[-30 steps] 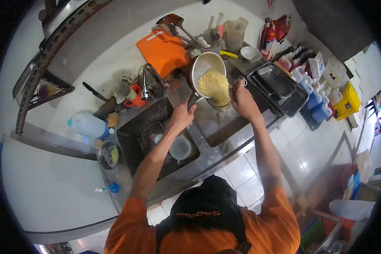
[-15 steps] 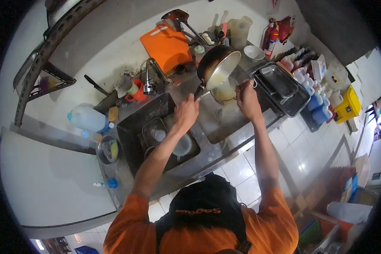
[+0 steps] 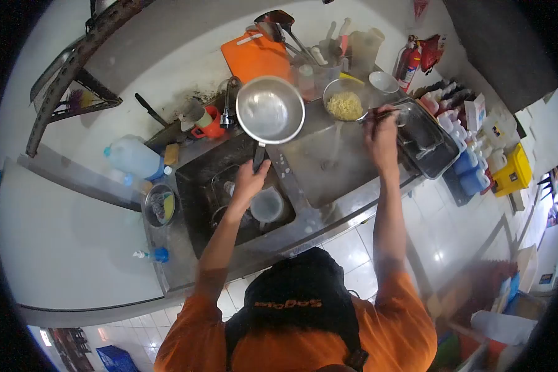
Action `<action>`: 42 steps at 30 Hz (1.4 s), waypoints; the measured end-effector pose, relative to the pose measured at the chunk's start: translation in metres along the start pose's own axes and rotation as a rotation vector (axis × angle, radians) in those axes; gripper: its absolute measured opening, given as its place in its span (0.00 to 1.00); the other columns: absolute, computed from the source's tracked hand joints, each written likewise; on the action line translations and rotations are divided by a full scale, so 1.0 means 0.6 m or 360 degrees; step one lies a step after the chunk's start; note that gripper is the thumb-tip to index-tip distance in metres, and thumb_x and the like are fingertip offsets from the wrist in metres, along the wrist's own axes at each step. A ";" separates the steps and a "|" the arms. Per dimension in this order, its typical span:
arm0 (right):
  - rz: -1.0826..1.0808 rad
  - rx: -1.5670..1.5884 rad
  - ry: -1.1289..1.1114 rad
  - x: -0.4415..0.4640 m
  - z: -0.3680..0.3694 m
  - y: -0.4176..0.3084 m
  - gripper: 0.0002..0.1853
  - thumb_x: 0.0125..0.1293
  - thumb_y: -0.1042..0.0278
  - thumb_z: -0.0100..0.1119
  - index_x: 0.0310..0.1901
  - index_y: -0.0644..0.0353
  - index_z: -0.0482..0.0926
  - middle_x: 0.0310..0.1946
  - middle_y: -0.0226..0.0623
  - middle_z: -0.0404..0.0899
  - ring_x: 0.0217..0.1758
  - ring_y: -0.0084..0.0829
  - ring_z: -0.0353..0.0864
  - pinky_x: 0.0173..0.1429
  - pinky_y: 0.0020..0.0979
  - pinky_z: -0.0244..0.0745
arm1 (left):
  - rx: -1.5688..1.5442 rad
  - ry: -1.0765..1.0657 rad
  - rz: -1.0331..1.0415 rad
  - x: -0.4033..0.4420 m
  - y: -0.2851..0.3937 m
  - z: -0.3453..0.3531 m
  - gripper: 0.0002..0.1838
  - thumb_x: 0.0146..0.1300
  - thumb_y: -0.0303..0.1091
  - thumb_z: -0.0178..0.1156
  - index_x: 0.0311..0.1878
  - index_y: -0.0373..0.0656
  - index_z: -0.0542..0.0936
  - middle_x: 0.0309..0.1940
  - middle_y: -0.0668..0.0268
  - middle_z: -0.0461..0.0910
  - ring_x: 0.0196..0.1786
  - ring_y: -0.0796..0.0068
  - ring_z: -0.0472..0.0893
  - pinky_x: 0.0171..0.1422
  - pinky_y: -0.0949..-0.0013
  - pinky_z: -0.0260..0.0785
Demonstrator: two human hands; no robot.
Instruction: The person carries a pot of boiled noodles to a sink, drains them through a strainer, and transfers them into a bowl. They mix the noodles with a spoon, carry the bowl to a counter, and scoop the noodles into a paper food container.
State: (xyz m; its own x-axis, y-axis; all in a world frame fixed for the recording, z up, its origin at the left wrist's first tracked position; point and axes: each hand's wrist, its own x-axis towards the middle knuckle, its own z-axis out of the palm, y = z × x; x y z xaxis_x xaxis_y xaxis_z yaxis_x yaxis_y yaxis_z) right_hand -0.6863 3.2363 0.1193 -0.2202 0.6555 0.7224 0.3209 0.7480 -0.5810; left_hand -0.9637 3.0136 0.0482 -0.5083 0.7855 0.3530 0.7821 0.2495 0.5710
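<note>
One pan (image 3: 270,110) now apart from the strainer (image 3: 348,85)

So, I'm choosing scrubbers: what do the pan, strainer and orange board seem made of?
The pan: metal, perhaps stainless steel, silvery with bright glints; its handle looks like dull black plastic. The strainer: probably metal mesh, greyish with a thin rim, the weave too small to confirm. The orange board: likely plastic, smooth and evenly coloured.

Left hand (image 3: 251,183) is gripping a saucepan (image 3: 270,111) by its black handle (image 3: 259,159), upper middle of the frame, shiny inside facing the camera. Right hand (image 3: 382,133) has a strainer (image 3: 348,84) of yellowish noodles (image 3: 345,106), above a steamy sink basin (image 3: 310,178). Orange board (image 3: 255,57) leaning up top, yellow bin (image 3: 513,164) way over right.
</note>
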 end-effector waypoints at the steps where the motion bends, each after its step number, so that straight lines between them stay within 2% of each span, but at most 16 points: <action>1: -0.0368 -0.0269 0.0003 0.003 0.008 0.003 0.11 0.61 0.84 0.54 0.44 0.71 0.66 0.37 0.54 0.72 0.37 0.57 0.75 0.47 0.45 0.73 | -0.0620 -0.0335 -0.0467 -0.015 0.013 -0.026 0.19 0.71 0.48 0.60 0.36 0.40 0.74 0.24 0.60 0.77 0.22 0.62 0.75 0.25 0.60 0.63; 2: -0.0325 -0.0277 -0.0200 0.003 0.007 0.009 0.11 0.61 0.84 0.53 0.45 0.71 0.67 0.37 0.55 0.72 0.40 0.57 0.75 0.49 0.46 0.72 | -0.1241 -0.0677 -0.0953 -0.044 0.024 -0.045 0.18 0.70 0.48 0.62 0.34 0.43 0.74 0.21 0.71 0.73 0.19 0.78 0.70 0.22 0.70 0.58; 3: -0.0330 -0.0273 -0.0205 -0.001 0.009 0.004 0.11 0.61 0.84 0.53 0.45 0.71 0.67 0.37 0.55 0.72 0.40 0.57 0.75 0.49 0.46 0.72 | -0.1243 -0.0670 -0.0958 -0.064 0.029 -0.055 0.18 0.70 0.48 0.62 0.34 0.43 0.74 0.21 0.71 0.73 0.19 0.78 0.70 0.22 0.70 0.58; 5: 0.0324 0.0174 -0.0097 -0.002 0.014 -0.008 0.09 0.61 0.82 0.54 0.43 0.71 0.68 0.37 0.55 0.72 0.45 0.55 0.74 0.52 0.46 0.70 | -0.1398 -0.0756 -0.1332 -0.083 0.032 -0.068 0.16 0.69 0.46 0.64 0.31 0.49 0.72 0.22 0.81 0.64 0.21 0.92 0.59 0.22 0.80 0.48; 11: -0.0275 -0.0245 -0.0237 -0.016 0.043 0.057 0.11 0.64 0.83 0.54 0.46 0.72 0.66 0.42 0.53 0.70 0.37 0.52 0.76 0.46 0.41 0.73 | -0.1440 -0.0768 -0.1409 -0.133 0.002 -0.042 0.15 0.71 0.41 0.62 0.29 0.54 0.70 0.20 0.84 0.62 0.18 0.92 0.58 0.21 0.78 0.47; 13: 0.0190 0.0058 0.0024 -0.025 0.038 0.024 0.11 0.62 0.84 0.54 0.45 0.72 0.67 0.42 0.54 0.71 0.39 0.53 0.77 0.49 0.41 0.73 | -0.1427 -0.0780 -0.1466 -0.128 0.000 -0.042 0.14 0.71 0.41 0.61 0.29 0.54 0.70 0.19 0.84 0.61 0.18 0.92 0.58 0.21 0.78 0.47; 14: 0.0303 0.0091 -0.0123 -0.026 0.025 -0.001 0.11 0.63 0.83 0.55 0.46 0.73 0.67 0.44 0.56 0.72 0.42 0.56 0.77 0.52 0.43 0.72 | -0.1513 -0.0830 -0.1462 -0.133 0.000 -0.042 0.14 0.72 0.40 0.61 0.29 0.54 0.70 0.19 0.84 0.61 0.18 0.91 0.57 0.21 0.78 0.47; 17: 0.0131 0.0011 -0.0318 -0.025 0.009 0.012 0.11 0.65 0.82 0.54 0.47 0.73 0.66 0.43 0.58 0.73 0.45 0.57 0.78 0.52 0.42 0.72 | -0.1591 -0.0898 -0.1499 -0.153 0.010 -0.035 0.14 0.72 0.39 0.60 0.29 0.54 0.69 0.19 0.83 0.60 0.18 0.91 0.57 0.21 0.78 0.46; 21: 0.0248 0.0016 -0.0193 -0.041 0.022 -0.004 0.09 0.65 0.82 0.53 0.46 0.73 0.70 0.43 0.58 0.74 0.46 0.59 0.78 0.53 0.43 0.72 | -0.1604 -0.0917 -0.1524 -0.137 0.013 -0.024 0.15 0.71 0.39 0.60 0.28 0.53 0.70 0.18 0.83 0.59 0.18 0.90 0.56 0.21 0.78 0.45; 22: 0.0179 -0.0082 -0.0440 -0.037 0.012 0.000 0.07 0.66 0.82 0.52 0.45 0.72 0.70 0.44 0.58 0.73 0.45 0.60 0.78 0.52 0.44 0.72 | -0.1639 -0.0936 -0.1527 -0.149 0.013 -0.019 0.15 0.71 0.38 0.60 0.28 0.53 0.70 0.18 0.83 0.59 0.18 0.90 0.56 0.21 0.78 0.45; 27: 0.0227 0.0065 -0.0136 -0.040 0.007 -0.016 0.09 0.64 0.83 0.53 0.44 0.71 0.67 0.38 0.53 0.72 0.44 0.55 0.74 0.53 0.39 0.70 | -0.1671 -0.0980 -0.1610 -0.139 0.026 -0.016 0.14 0.71 0.38 0.61 0.28 0.52 0.70 0.19 0.82 0.60 0.18 0.90 0.56 0.20 0.78 0.46; 29: 0.0157 -0.0076 -0.0596 -0.050 0.001 0.001 0.07 0.64 0.83 0.51 0.44 0.73 0.69 0.40 0.58 0.72 0.42 0.60 0.75 0.50 0.43 0.72 | -0.1742 -0.1008 -0.1663 -0.170 0.028 -0.015 0.14 0.71 0.38 0.61 0.29 0.52 0.70 0.19 0.82 0.61 0.18 0.91 0.57 0.20 0.78 0.46; 33: 0.0381 0.0131 -0.0160 -0.065 0.009 -0.037 0.06 0.64 0.83 0.52 0.41 0.73 0.69 0.39 0.59 0.73 0.43 0.63 0.74 0.50 0.45 0.71 | -0.1671 -0.1085 -0.1676 -0.155 0.018 0.000 0.13 0.72 0.38 0.59 0.31 0.51 0.69 0.20 0.82 0.63 0.18 0.91 0.59 0.20 0.79 0.47; 37: 0.0113 -0.0059 -0.0401 -0.064 0.005 -0.039 0.12 0.63 0.85 0.53 0.47 0.69 0.66 0.37 0.58 0.74 0.43 0.63 0.76 0.48 0.47 0.72 | -0.1725 -0.1177 -0.1644 -0.170 0.022 0.004 0.13 0.72 0.39 0.59 0.31 0.51 0.69 0.20 0.82 0.63 0.18 0.91 0.59 0.20 0.78 0.46; 38: 0.0175 -0.0096 -0.0257 -0.068 0.007 -0.052 0.13 0.63 0.86 0.53 0.48 0.68 0.65 0.39 0.59 0.75 0.44 0.64 0.77 0.47 0.48 0.72 | -0.1720 -0.1209 -0.1647 -0.168 0.023 0.003 0.14 0.72 0.40 0.60 0.30 0.51 0.69 0.20 0.81 0.63 0.19 0.91 0.58 0.20 0.78 0.45; 42: 0.0235 0.0114 -0.0406 -0.082 0.024 -0.040 0.14 0.63 0.87 0.55 0.47 0.68 0.64 0.39 0.57 0.75 0.42 0.60 0.77 0.47 0.42 0.73 | -0.1786 -0.1190 -0.1685 -0.197 0.007 0.018 0.12 0.74 0.39 0.57 0.32 0.50 0.71 0.19 0.82 0.61 0.18 0.90 0.57 0.20 0.77 0.45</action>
State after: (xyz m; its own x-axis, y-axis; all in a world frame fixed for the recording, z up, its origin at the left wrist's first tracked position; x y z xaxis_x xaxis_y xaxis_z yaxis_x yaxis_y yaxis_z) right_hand -0.6964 3.1876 0.0922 -0.4032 0.7560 0.5157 0.3031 0.6420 -0.7043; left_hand -0.8962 2.9278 0.0010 -0.0769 0.7074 -0.7026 -0.5411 0.5623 0.6253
